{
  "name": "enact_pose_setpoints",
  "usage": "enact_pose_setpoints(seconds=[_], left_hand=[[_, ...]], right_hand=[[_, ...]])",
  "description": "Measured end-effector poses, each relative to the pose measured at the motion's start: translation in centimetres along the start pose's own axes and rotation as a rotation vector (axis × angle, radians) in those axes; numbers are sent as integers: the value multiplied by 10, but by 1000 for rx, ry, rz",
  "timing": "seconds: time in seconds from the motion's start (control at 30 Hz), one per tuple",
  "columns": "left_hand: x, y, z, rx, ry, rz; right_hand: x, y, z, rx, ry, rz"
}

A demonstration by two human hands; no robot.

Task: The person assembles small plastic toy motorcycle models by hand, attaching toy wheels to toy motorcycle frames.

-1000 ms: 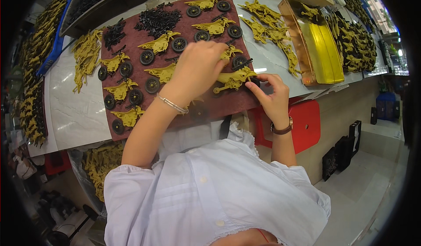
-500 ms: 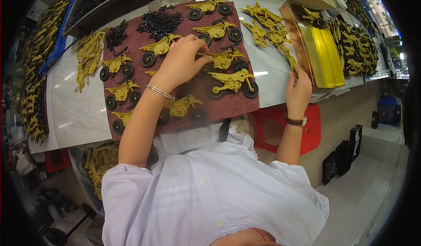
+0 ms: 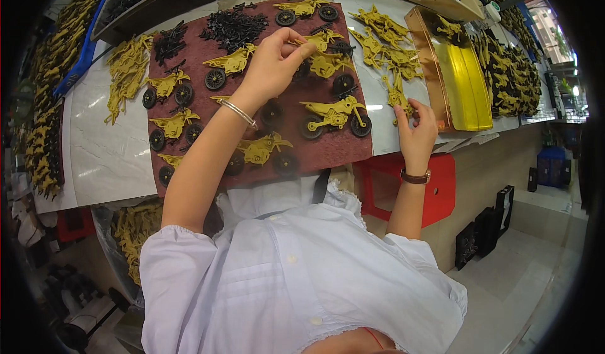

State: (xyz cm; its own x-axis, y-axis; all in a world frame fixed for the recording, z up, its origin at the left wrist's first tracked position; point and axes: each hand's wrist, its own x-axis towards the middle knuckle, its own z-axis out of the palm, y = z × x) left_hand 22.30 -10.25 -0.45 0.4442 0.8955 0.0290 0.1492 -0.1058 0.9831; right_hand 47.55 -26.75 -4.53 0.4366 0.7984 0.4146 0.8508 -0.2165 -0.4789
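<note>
Over the upper middle of the dark red cloth [image 3: 208, 117], my left hand [image 3: 274, 64] has its thumb and fingers pinched on the end of a yellow toy motorcycle body [image 3: 323, 39]. Another yellow body [image 3: 324, 65], somewhat blurred, lies just below it near black wheels. On the white tabletop to the right, my right hand [image 3: 417, 133] has thumb and fingertips closed at the lower end of a yellow motorcycle body piece [image 3: 395, 91]. A pile of similar pieces [image 3: 381, 29] lies beyond it. A yellow toy motorcycle [image 3: 334, 112] with black wheels sits between my hands.
More toy motorcycles [image 3: 173, 124] line the cloth's left side. Small black parts [image 3: 233, 29] are heaped at its far edge. Yellow pieces [image 3: 129, 67] lie at left. A golden box [image 3: 463, 76] stands at right, with a red stool [image 3: 435, 187] below the table edge.
My left hand has moved away from me and slightly right, to the motorcycle farther up the cloth. My right hand has shifted a little left and down, with the yellow piece at its fingertips.
</note>
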Motion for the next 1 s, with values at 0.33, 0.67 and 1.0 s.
enact_pose_setpoints(seconds=[0.33,0.67,1.0], left_hand=[[-36,14,-16,-409,-27,-142],[-90,13,-16,-708,-163,-220],[-101,7,-13,-855,-162,-277]], right_hand=[[-3,-36,-42,-133,142,-18],[10,-129,-37,344,-131,-631],[3,-135,-26,345,-226,-660]])
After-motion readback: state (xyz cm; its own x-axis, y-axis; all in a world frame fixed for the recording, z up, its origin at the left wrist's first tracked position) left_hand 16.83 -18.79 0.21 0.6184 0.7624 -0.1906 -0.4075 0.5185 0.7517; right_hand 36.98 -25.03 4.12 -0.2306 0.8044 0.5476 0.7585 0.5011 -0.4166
